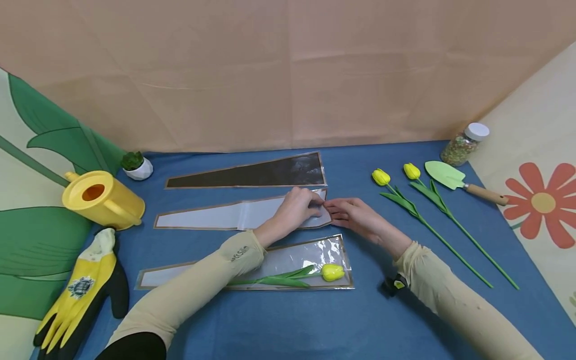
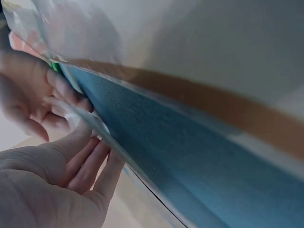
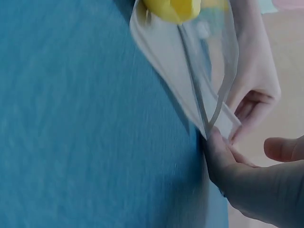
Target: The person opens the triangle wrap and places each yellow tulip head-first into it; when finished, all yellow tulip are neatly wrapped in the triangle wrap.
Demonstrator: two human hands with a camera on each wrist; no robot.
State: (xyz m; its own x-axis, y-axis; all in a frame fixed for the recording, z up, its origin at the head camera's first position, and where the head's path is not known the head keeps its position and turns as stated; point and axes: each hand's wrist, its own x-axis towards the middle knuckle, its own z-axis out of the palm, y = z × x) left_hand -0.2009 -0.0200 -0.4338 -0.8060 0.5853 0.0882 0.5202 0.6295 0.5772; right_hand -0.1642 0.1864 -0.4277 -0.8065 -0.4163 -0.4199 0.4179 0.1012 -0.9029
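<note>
Both hands meet at the wide right end of the middle flower sleeve [image 1: 216,216], a tapered wrapper with a clear face, pale backing and brown border. My left hand [image 1: 294,207] pinches its edge between thumb and fingers, as the left wrist view shows. From the right, my right hand [image 1: 360,217] pinches the corner of that same end. In the right wrist view the sleeve's mouth [image 3: 223,102] bows apart into a gap. Nearer me lies another sleeve [image 1: 315,250], with a yellow tulip [image 1: 333,272] along it, its stem partly hidden by the left forearm.
Behind lies a dark-looking sleeve [image 1: 256,172]. Two yellow tulips [image 1: 411,207] lie at the right, beside a trowel [image 1: 445,175] and a lidded jar [image 1: 463,145]. At the left are a potted succulent [image 1: 138,167], a yellow watering can [image 1: 105,200] and a gardening glove [image 1: 83,290].
</note>
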